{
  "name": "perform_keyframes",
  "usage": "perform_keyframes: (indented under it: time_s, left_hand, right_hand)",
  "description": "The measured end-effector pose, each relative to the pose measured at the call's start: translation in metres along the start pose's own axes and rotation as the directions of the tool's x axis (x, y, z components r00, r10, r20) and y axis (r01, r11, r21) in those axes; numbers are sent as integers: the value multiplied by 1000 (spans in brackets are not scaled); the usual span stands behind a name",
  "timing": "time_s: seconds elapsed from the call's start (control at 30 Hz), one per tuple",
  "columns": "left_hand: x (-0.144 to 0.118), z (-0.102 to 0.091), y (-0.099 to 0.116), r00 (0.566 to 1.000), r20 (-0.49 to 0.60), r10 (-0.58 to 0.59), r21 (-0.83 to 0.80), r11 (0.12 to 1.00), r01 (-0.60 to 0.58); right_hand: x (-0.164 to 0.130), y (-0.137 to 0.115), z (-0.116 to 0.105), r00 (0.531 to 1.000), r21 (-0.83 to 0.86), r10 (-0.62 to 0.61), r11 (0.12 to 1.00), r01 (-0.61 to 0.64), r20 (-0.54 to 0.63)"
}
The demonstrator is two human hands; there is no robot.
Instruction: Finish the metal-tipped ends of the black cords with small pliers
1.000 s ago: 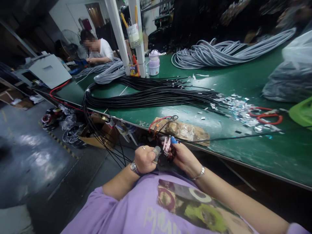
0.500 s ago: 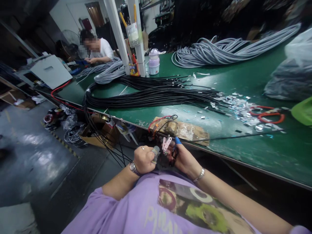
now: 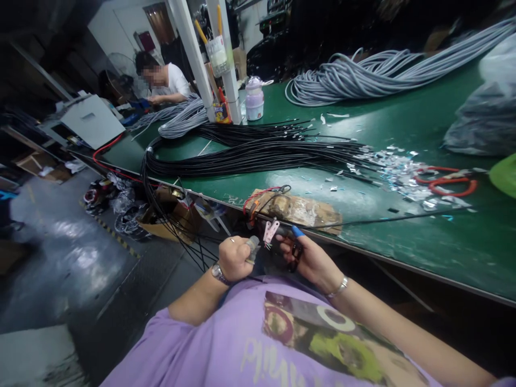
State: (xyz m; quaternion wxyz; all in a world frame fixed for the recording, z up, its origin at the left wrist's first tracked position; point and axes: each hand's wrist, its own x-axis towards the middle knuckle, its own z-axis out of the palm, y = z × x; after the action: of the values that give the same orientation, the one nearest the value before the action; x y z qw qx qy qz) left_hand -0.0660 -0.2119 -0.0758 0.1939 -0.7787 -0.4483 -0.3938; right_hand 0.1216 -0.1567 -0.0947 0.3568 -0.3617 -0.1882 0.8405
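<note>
Both hands work close to my chest, just below the near edge of the green table (image 3: pixel 403 129). My left hand (image 3: pixel 234 259) is closed around a black cable, a grey wrap on its fingertip. My right hand (image 3: pixel 310 258) grips a dark hand tool with a blue tip (image 3: pixel 297 232). A pink clip (image 3: pixel 269 231) sits between the two hands. A thin black cable (image 3: pixel 387 219) runs from my hands across the table to the right. A large bundle of black cables (image 3: pixel 258 156) lies further back on the table.
Red-handled scissors (image 3: pixel 447 183) lie among foil scraps at the right. Grey cable coils (image 3: pixel 363 75) fill the back, with a white post (image 3: pixel 193 59) and a small jar (image 3: pixel 255 102). A taped brown pad (image 3: pixel 298 209) sits at the near edge. Another person (image 3: pixel 165 83) works at the far left.
The view has shifted a little. My right hand has turned outward, so the blue-tipped tool now shows further right; my left hand keeps its grip.
</note>
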Motion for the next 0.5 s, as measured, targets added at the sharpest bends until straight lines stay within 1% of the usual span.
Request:
perform_keyframes:
  time_s: [0.13, 0.2, 0.3, 0.37, 0.4, 0.43, 0.47, 0.5]
  left_hand:
    - [-3, -3, 2, 1000, 1, -9, 20, 1000, 9]
    - [-7, -8, 3, 1000, 10, -3, 28, 1000, 2]
    - [-19, -18, 3, 998, 54, -13, 58, 998, 9]
    - [-30, -25, 2, 994, 104, -29, 72, 997, 21]
    - [-36, -28, 2, 990, 138, -38, 71, 997, 29]
    - [-43, -31, 0, 983, 178, -46, 66, 997, 35]
    - [-51, -33, -1, 971, 230, -64, 69, 996, 49]
    - [-58, -35, -3, 956, 282, -81, 77, 995, 62]
  right_hand:
    - [-6, 0, 1, 999, -28, 22, 999, -23, -30]
    - [-8, 1, 1, 1000, -54, 8, 999, -9, -30]
    - [-13, 0, 0, 996, -151, -85, 985, 81, -26]
    - [-19, -4, -1, 984, -318, -176, 934, 162, -14]
    - [-24, -7, -1, 971, -435, -237, 873, 220, 14]
    - [-30, -12, -3, 946, -562, -319, 773, 295, 57]
    - [-37, -19, -5, 901, -676, -412, 626, 389, 137]
    - [-44, -27, -7, 826, -755, -510, 437, 489, 240]
